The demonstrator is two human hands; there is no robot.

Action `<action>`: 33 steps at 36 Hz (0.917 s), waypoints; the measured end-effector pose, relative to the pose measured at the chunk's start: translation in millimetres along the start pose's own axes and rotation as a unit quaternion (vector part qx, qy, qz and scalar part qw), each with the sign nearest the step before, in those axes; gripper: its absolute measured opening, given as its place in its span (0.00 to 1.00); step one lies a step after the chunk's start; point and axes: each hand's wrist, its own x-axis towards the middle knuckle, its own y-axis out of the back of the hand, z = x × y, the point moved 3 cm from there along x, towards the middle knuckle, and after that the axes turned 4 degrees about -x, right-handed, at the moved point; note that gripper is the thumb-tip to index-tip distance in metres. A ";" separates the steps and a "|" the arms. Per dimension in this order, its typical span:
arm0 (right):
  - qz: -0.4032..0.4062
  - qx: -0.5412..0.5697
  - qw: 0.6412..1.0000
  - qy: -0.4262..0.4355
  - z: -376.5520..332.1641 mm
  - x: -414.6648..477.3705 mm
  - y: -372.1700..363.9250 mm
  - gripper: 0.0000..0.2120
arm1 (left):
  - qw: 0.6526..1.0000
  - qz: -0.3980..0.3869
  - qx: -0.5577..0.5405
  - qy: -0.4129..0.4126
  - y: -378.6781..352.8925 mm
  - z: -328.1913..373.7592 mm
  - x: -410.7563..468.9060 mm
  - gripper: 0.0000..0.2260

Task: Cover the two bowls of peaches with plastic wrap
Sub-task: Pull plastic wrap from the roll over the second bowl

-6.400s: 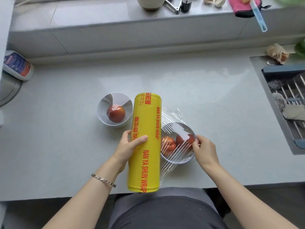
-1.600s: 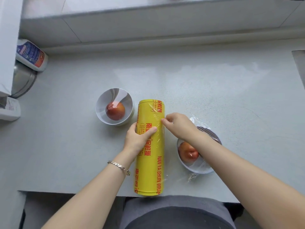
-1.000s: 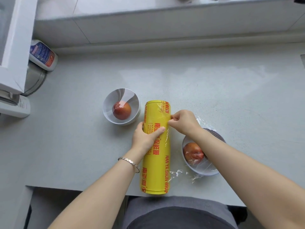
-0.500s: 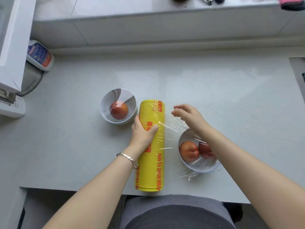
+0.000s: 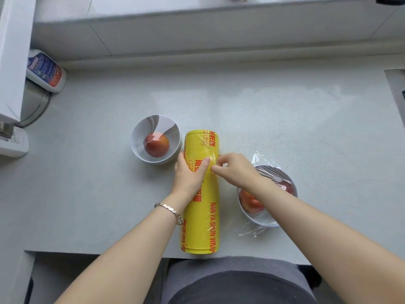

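Half a second back the right hand (image 5: 234, 170) was lifted off to the right of the roll (image 5: 202, 220) with a sheet of film drawn out; now it is back at the roll, thumb and forefinger pinched together on the wrinkled film (image 5: 207, 150) lying against the yellow surface. The left hand (image 5: 189, 174) has kept its place, clamped on the roll's left side with the thumb laid across the top, its tip almost meeting the right fingertips

The roll lies flat on the counter (image 5: 285, 119), long axis running near to far, its near end at the counter's edge. Just beside its far-left end sits the left bowl (image 5: 137, 141), uncovered, with one peach (image 5: 156, 144) inside. To the right of the roll, a little apart, is the right bowl (image 5: 258, 221), partly hidden under the right forearm; clear wrap (image 5: 271, 172) is stretched over its top, two peaches show through it, and a crumpled tail (image 5: 249, 231) of wrap trails on the counter at its near-left side

A bracelet (image 5: 168, 210) circles the left wrist. Far left, a white bottle (image 5: 45, 70) with a blue and red label leans by the wall, with a metal lid (image 5: 35, 104) just nearer. A steel sink rim (image 5: 394, 84) shows at the right edge
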 end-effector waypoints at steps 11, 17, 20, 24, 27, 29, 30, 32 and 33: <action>0.063 -0.007 0.998 -0.011 12.4 7.4 -2.2 0.11 | 1.000 -0.002 -0.020 -0.007 1.8 -9.4 6.8 0.36; 0.041 -0.001 0.998 0.039 9.7 -7.1 1.7 0.14 | 1.000 -0.006 -0.016 -0.007 0.2 -10.3 6.5 0.40; 0.035 0.004 0.997 0.072 11.7 -14.9 -4.1 0.19 | 1.000 -0.007 -0.019 -0.007 0.5 -11.8 7.5 0.38; 0.011 0.017 0.997 0.081 15.1 -26.3 -7.4 0.17 | 1.000 -0.012 -0.025 -0.008 1.3 -13.0 8.1 0.38; -0.008 0.033 0.998 0.054 11.0 -32.3 -6.2 0.10 | 0.999 -0.014 -0.028 -0.007 1.8 -14.0 8.6 0.38; -0.012 0.017 0.999 0.039 7.5 -31.6 -7.6 0.09 | 1.000 -0.012 -0.028 -0.007 1.6 -14.8 8.8 0.37; -0.010 0.000 0.999 0.036 5.0 -30.8 -8.3 0.10 | 1.000 -0.010 -0.027 -0.008 1.4 -15.1 9.1 0.37; -0.001 -0.032 0.999 0.037 0.4 -28.0 -10.5 0.11 | 1.000 -0.007 -0.024 -0.010 0.9 -15.5 9.6 0.36; 0.003 -0.037 0.999 0.039 -0.6 -26.5 -12.0 0.12 | 1.000 -0.005 -0.024 -0.011 0.6 -15.1 9.6 0.36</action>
